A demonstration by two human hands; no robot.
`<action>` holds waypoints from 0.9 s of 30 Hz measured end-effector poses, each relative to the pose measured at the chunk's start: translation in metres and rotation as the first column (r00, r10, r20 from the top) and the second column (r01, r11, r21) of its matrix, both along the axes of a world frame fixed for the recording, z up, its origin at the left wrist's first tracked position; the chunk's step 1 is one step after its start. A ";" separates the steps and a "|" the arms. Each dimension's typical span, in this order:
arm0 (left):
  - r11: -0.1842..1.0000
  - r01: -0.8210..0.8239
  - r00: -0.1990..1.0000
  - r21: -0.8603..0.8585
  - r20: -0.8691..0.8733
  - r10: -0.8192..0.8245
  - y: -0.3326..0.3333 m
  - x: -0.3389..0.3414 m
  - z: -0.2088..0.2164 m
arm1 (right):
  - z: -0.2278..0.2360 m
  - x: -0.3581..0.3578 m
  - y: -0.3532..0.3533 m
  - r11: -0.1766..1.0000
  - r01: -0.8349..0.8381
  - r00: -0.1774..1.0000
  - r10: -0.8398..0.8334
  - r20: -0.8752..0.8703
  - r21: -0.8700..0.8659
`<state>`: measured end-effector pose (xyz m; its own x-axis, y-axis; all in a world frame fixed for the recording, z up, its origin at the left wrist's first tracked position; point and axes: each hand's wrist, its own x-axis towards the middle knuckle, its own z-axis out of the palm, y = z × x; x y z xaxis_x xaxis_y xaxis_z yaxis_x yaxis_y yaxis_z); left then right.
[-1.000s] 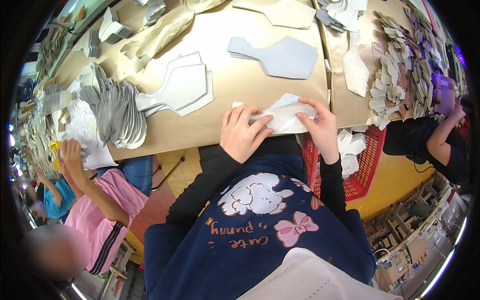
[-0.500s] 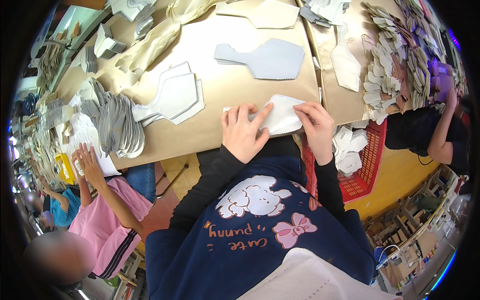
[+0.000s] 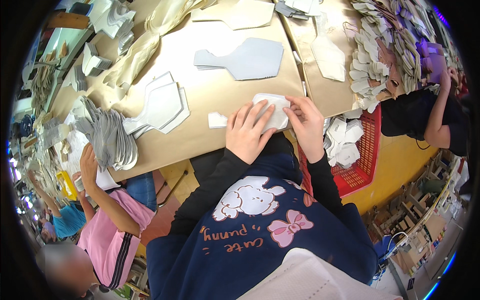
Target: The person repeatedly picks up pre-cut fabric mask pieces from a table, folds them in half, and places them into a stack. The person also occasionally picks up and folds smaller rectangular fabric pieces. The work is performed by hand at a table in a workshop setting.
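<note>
A white paddle-shaped cut sheet [image 3: 276, 119] lies at the near edge of the table, its narrow end sticking out to the left. My left hand [image 3: 248, 131] rests on it, fingers stretched flat across the surface and thumb toward the edge. At the sheet's right side, my right hand [image 3: 307, 125] pinches the border between thumb and fingers. Beyond my hands lies a small stack of grey-blue pieces [image 3: 255, 59] of similar shape. White pieces [image 3: 162, 107] overlap each other to the left.
Brown paper covers the table [image 3: 200, 145]. Grey fanned pieces [image 3: 115, 142] sit at its left end, near a co-worker in a pink shirt [image 3: 112, 212]. A red basket [image 3: 367, 150] with white pieces stands at the right, below piled cut pieces [image 3: 372, 70]. Another person [image 3: 415, 120] works there.
The view has shifted, so the table's contents appear further left. The sheet's narrow end now shows beside my left hand, whose fingers reach over the sheet. My right hand's grip has shifted along the border.
</note>
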<state>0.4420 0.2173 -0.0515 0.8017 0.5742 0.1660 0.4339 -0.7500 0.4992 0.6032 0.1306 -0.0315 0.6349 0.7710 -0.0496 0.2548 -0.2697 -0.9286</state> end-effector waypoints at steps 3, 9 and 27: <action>1.000 -0.013 1.000 0.011 -0.016 0.014 -0.003 0.002 0.005 | 0.001 0.001 -0.015 0.998 0.050 0.998 -0.049 0.037 -0.047; 0.997 -0.054 0.998 -0.049 0.014 0.055 0.003 0.021 0.012 | -0.014 -0.021 -0.046 0.996 -0.087 0.905 0.074 0.419 0.011; 0.987 0.023 0.992 -0.162 0.129 -0.002 0.033 0.064 -0.004 | -0.027 -0.013 -0.057 0.985 -0.172 0.848 0.163 0.504 -0.028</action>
<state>0.5058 0.2500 -0.0560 0.7871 0.5921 0.1729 0.3496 -0.6591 0.6659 0.5905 0.0734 -0.0582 0.4305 0.8656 0.2558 0.7279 -0.1654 -0.6654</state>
